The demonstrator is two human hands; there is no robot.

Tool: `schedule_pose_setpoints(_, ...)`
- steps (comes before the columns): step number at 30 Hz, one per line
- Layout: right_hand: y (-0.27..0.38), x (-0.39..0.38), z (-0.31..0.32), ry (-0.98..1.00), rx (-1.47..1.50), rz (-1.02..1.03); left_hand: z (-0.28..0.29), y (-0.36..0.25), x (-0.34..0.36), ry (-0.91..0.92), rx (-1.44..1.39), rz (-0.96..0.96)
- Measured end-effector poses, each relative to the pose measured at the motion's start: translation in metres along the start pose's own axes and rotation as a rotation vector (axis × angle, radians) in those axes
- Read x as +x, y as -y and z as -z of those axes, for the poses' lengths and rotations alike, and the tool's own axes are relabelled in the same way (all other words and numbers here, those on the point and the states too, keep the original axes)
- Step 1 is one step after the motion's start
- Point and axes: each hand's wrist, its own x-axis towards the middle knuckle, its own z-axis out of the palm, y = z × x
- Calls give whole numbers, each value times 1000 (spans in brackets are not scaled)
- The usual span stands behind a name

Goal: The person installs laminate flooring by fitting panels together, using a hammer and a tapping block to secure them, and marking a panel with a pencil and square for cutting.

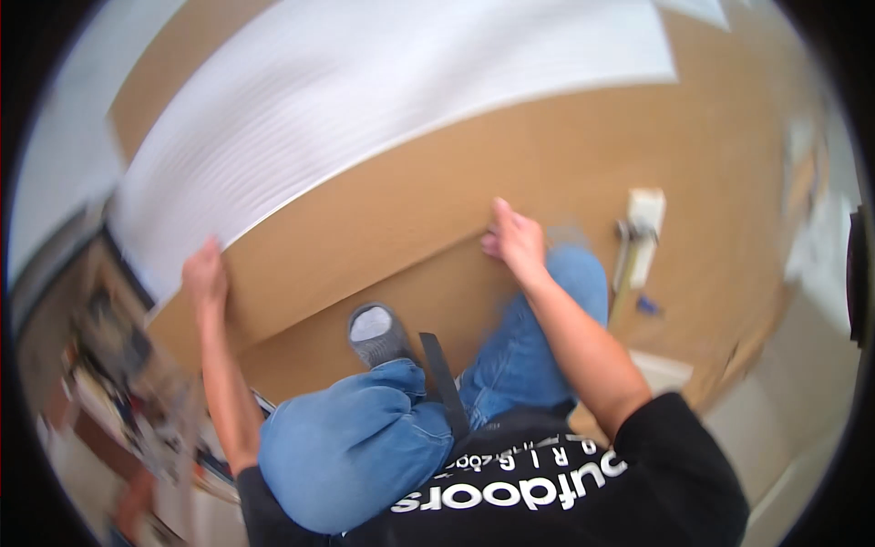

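Observation:
A long brown cardboard sheet (365, 223) lies across in front of me, its near edge lifted slightly over more cardboard below. At its left end, my left hand (207, 275) is closed on the sheet's edge beside a white ribbed sheet (273, 128). My right hand (516, 239) pinches the near edge further right, just above my bent right knee. The white sheet spreads over the cardboard on the far side. My slippered left foot (378, 335) rests on the lower cardboard between my hands. Motion blurs the finger details.
Right of my knee lie a white block (646, 228) with a dark metal piece against it, a yellowish strip (623, 284) and a small blue object (649, 305). Blurred clutter (114, 356) fills the left side. A pale strip (663, 369) sits near my right elbow.

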Motion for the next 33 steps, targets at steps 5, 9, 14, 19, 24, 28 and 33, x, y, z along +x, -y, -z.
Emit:
schedule_pose_setpoints(5,-6,-9,-7,44,-379,179,21,-40,8,137,-89,-14)
schedule_pose_setpoints(9,52,-53,-116,114,-715,928,35,-36,5,-3,-131,-68)
schedule_pose_setpoints(14,108,-71,-255,376,-1231,1221,-2,-15,0,-139,-186,-108)
schedule_pose_setpoints(19,115,-72,-298,357,-1280,1327,1,-15,-2,-59,-263,-99)
schedule_pose_setpoints(24,112,-63,-312,347,-1476,974,-1,-12,1,-21,-311,-93)
schedule_pose_setpoints(28,105,-63,-313,275,-1481,1028,-4,-10,1,-17,-321,-101)
schedule_pose_setpoints(33,100,-62,-311,244,-1452,1064,-9,-5,0,-12,-364,-123)
